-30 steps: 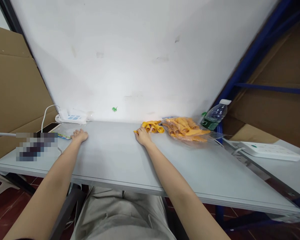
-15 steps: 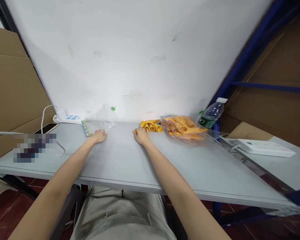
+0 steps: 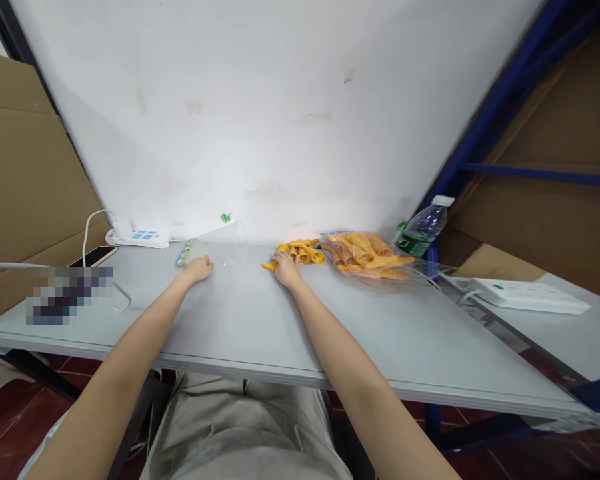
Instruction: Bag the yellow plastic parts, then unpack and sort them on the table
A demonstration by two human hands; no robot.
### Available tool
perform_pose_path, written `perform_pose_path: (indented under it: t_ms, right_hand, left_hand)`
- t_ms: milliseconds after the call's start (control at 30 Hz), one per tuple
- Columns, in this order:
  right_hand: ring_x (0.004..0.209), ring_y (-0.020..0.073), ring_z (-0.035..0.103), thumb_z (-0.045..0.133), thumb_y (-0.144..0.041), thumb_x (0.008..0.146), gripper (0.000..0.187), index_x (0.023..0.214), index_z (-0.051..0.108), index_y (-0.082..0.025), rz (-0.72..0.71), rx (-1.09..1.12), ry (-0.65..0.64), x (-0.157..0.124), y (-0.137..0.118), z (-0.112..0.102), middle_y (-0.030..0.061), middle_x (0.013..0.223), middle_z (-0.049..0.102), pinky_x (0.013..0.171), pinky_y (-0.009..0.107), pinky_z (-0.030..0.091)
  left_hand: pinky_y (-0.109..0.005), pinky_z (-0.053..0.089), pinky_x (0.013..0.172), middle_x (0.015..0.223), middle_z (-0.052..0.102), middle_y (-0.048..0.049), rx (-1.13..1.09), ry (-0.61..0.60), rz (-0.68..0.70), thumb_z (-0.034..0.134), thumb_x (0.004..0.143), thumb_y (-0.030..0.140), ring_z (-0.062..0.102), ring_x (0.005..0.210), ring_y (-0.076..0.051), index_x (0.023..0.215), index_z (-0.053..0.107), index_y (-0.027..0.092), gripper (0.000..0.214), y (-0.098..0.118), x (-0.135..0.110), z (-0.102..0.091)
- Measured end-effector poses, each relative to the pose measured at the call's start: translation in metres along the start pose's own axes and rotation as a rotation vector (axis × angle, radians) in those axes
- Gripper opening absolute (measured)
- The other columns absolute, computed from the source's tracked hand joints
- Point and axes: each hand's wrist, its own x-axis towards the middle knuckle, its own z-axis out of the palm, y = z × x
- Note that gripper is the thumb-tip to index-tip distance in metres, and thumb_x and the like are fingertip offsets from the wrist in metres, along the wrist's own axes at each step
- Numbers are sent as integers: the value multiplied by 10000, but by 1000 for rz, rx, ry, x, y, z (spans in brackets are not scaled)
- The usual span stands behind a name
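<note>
the left hand [image 3: 199,268] is curled closed, gripping a clear bag [image 3: 224,254] near the far edge of the tabletop [image 3: 250,320]. the right hand [image 3: 286,269] is curled over one yellow piece [image 3: 269,266], just beside loose yellow pieces [image 3: 306,253] at that edge. a filled bag [image 3: 370,257] and a bottle [image 3: 425,229] sit toward the far right corner; a power strip [image 3: 145,238] lies at the far left corner. a white panel [image 3: 280,120] rises behind.

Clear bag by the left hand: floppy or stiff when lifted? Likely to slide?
The clear bag is likely floppy and light, being thin, see-through film. Its printed strip looks flat and straight, so that edge may bend less. The glossy glints suggest a slick surface that could slide on the table.
</note>
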Motion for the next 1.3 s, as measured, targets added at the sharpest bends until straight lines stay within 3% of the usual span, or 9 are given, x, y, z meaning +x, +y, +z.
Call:
perform_pose_path:
  t_ms: [133,300,467,600,800,933,1033,1133,1300]
  right_hand:
    - [1399,296,351,422,-115,834,449,1186,682,-215,28,35,1,0,1,-3,98,1425,536,1137,679,118]
    - [1435,333,249,478,-242,828,413,1188,680,-254,34,-1,-57,-4,-4,-9,67,1481,473,1099,747,63]
    - [1345,316,363,492,-263,834,363,1138,686,-224,-23,-43,-48,-9,-14,-18,98,1331,580,1109,727,-22]
    - [1296,317,404,557,-328,835,320,1099,689,-205,-76,-95,-47,-14,-20,-22,108,1260,605,1121,695,-62]
    - [1315,329,401,542,-500,890,443,1169,640,-170,-10,-161,-102,-14,-18,-24,161,1287,576,1128,684,-10]
    - [1322,351,403,580,-360,884,388,1209,602,-149,61,-181,-137,-11,-9,-32,185,1343,541,1123,700,35]
    - [1286,352,445,576,-233,869,282,1130,642,-151,35,-202,-146,-13,-2,-38,188,1269,592,1146,660,74]
    - [1237,343,497,593,-221,859,244,1083,664,-154,1,-190,-119,-16,4,-45,179,1188,638,1154,624,108]
    - [1133,294,589,590,-212,861,298,1134,644,-107,29,-110,-27,-17,8,-58,177,1163,667,1036,439,378]
  left_hand:
    - [-487,369,1048,745,676,-107,208,32,60,633,744,160,624,1082,-343,566,455,219,259,-7,-2,-3]
    - [-434,440,962,844,677,-130,431,101,106,533,834,212,630,1047,-333,707,535,227,127,-25,-3,-11]
    - [-389,466,903,880,677,-109,410,140,105,527,837,209,633,1003,-305,731,546,234,110,-36,-2,-14]
    - [-380,460,925,1083,664,-136,463,149,180,517,828,164,620,1047,-294,853,592,215,94,-36,-4,-12]
    - [-410,455,941,1108,650,-161,589,120,218,489,833,166,606,1067,-313,922,627,189,166,-31,-8,-10]
    - [-428,452,944,1066,646,-172,655,117,251,500,818,173,588,1086,-331,891,640,185,159,-28,-9,-10]
    - [-404,460,924,1040,651,-164,680,86,268,493,819,174,590,1081,-318,874,640,185,157,-25,-11,-9]
    - [-372,471,884,1020,675,-135,693,-1,270,464,841,189,611,1052,-291,887,639,193,181,-22,-13,-10]
    - [-364,467,886,1131,684,-125,771,-119,280,359,895,200,624,1074,-272,943,656,181,302,-16,-16,-11]
